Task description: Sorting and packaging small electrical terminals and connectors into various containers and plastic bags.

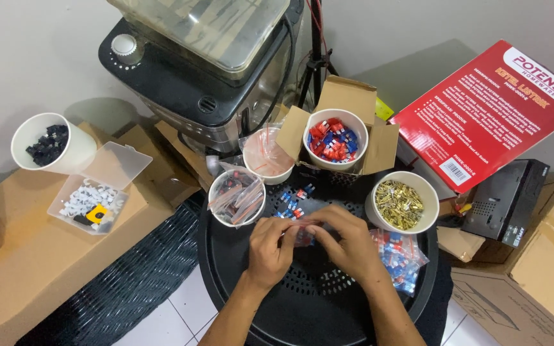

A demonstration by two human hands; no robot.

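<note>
My left hand (269,248) and my right hand (347,242) meet over the middle of a round black perforated tabletop (315,301). Together they pinch a small clear plastic bag (302,234) holding red and blue pieces. Loose red and blue small parts (293,200) lie on the tabletop just beyond my fingers. A filled clear bag of red and blue parts (397,256) rests beside my right wrist.
White cups ring the hands: one with bagged parts (236,197), one with empty bags (265,156), one with red and blue parts (335,139) in a cardboard box, one with brass pieces (402,203). A red box (482,109), black appliance (193,70), and clip tray (94,198) stand around.
</note>
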